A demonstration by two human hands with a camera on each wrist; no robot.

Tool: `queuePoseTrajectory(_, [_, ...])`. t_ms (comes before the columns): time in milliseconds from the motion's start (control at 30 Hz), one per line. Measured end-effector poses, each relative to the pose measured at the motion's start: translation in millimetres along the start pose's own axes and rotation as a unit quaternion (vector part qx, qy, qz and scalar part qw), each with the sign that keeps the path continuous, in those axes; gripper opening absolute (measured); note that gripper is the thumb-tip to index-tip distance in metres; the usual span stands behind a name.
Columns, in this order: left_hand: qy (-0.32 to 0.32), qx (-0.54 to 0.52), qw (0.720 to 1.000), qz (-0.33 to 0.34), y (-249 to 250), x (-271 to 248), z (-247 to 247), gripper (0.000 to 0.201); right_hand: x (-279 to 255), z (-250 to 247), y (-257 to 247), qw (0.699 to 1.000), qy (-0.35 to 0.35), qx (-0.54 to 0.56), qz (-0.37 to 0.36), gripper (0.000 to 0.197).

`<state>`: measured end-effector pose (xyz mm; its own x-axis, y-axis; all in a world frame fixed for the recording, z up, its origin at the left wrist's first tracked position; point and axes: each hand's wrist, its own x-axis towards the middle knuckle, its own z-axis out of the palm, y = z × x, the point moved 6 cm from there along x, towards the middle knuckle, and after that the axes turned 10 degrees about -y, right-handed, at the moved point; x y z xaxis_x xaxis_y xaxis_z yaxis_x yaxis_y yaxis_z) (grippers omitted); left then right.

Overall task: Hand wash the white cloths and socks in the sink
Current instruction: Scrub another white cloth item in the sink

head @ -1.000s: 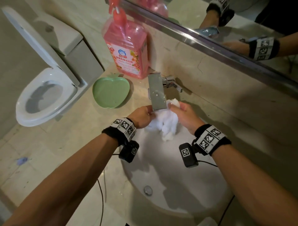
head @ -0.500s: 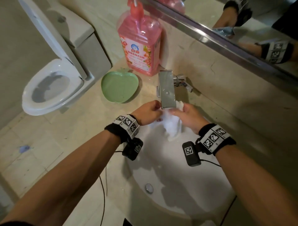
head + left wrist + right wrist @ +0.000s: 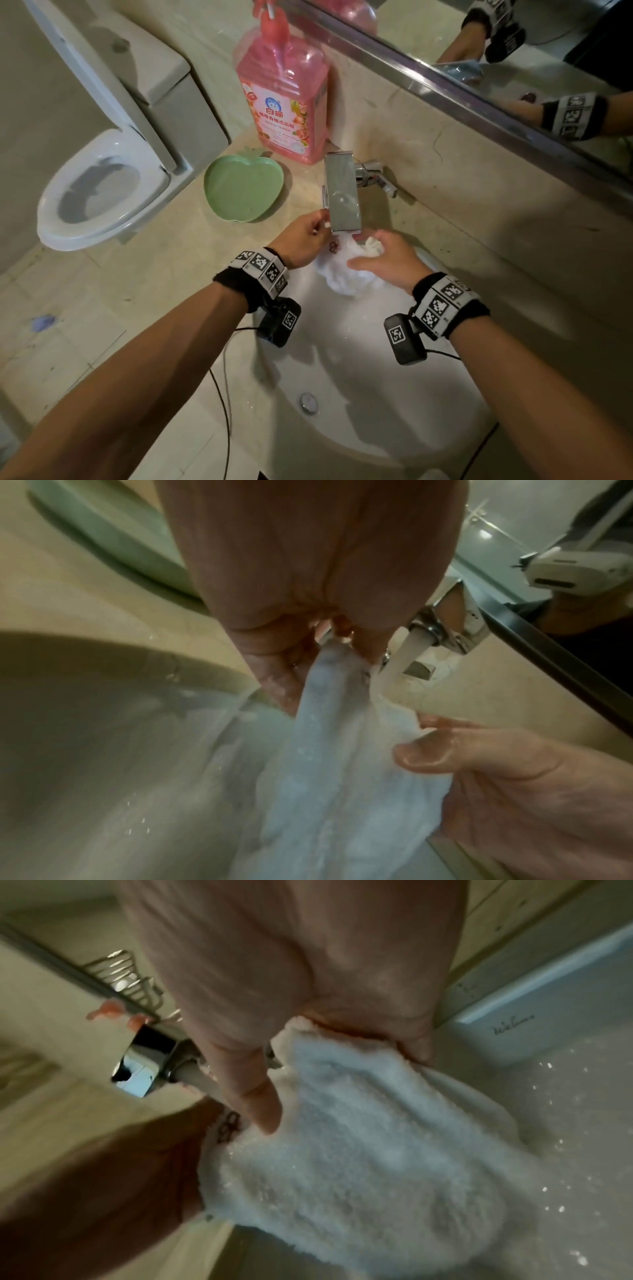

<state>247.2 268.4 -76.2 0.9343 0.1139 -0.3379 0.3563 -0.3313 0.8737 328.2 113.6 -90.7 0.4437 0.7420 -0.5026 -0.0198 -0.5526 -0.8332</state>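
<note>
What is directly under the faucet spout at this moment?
A white cloth held by the left hand and right hand, with water running onto it over the sink. The faucet hides the cloth's top edge in the head view.

White fluffy cloth [image 3: 346, 274], pink detergent bottle [image 3: 284, 102], green apple-shaped dish [image 3: 239, 188], black-and-white checkered wristbands [image 3: 263, 272].
</note>
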Motion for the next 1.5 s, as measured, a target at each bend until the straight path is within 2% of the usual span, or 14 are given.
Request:
queuePoseTrajectory(100, [-0.048, 0.042, 0.998, 0.018, 14, -6, 0, 0.025, 3, 19, -19, 0.996, -0.061, -0.03, -0.051, 0.013])
queuePoseTrajectory(200, [-0.048, 0.068, 0.997, 0.007, 17, -9, -4, 0.026, 13, 26, -30, 0.995, -0.082, 0.007, -0.057, 0.016])
queuePoseTrajectory(333, [-0.03, -0.025, 0.992, -0.118, -6, -6, -12, 0.03, 21, 18, -29, 0.991, -0.028, 0.12, -0.044, 0.03])
queuePoseTrajectory(433, [-0.095, -0.062, 0.989, -0.098, -16, -6, 5, 0.018, 19, 6, -23, 0.985, 0.012, 0.172, -0.031, 0.02])
queuePoseTrajectory(533, [-0.091, -0.027, 0.993, -0.072, -22, -3, 13, 0.031, 13, -13, -14, 0.972, 0.064, 0.225, -0.005, 0.016])
queuePoseTrajectory(700, [-0.068, 0.005, 0.998, 0.001, 1, 11, 13, 0.03, 6, -14, -9, 1.0, -0.002, 0.019, 0.011, 0.064])
queuePoseTrajectory(767, [-0.076, 0.033, 0.996, 0.016, 10, 11, 16, 0.027, 5, 0, -10, 0.996, -0.058, -0.071, -0.011, 0.046])
queuePoseTrajectory(867, [-0.073, 0.071, 0.994, -0.034, 1, 8, 7, 0.041, 9, 8, -13, 0.998, -0.041, -0.055, -0.016, 0.02])
queuePoseTrajectory(967, [-0.062, 0.025, 0.993, -0.093, -22, -3, -5, 0.025, 17, 10, -16, 0.999, -0.01, 0.036, -0.026, 0.015])
queuePoseTrajectory(1100, [-0.11, 0.065, 0.988, -0.09, -35, -19, 1, 0.035, 20, 10, -22, 0.992, 0.006, 0.122, -0.038, 0.025])
queuePoseTrajectory(1167, [-0.068, 0.086, 0.99, -0.087, -34, -21, -5, 0.023, 21, 7, -18, 0.992, 0.011, 0.124, -0.023, 0.032])
queuePoseTrajectory(1300, [-0.042, 0.109, 0.992, -0.055, -14, -16, -6, 0.032, 20, 5, -9, 0.998, -0.034, 0.041, 0.036, 0.051])
queuePoseTrajectory(1400, [-0.051, 0.155, 0.986, -0.033, 6, -6, 2, 0.024, 19, 10, -19, 0.998, -0.05, -0.031, 0.011, 0.022])
queuePoseTrajectory(1500, [-0.072, 0.091, 0.992, -0.055, 7, -1, 3, 0.041, 17, 4, -27, 1.0, -0.01, -0.019, -0.011, 0.012])
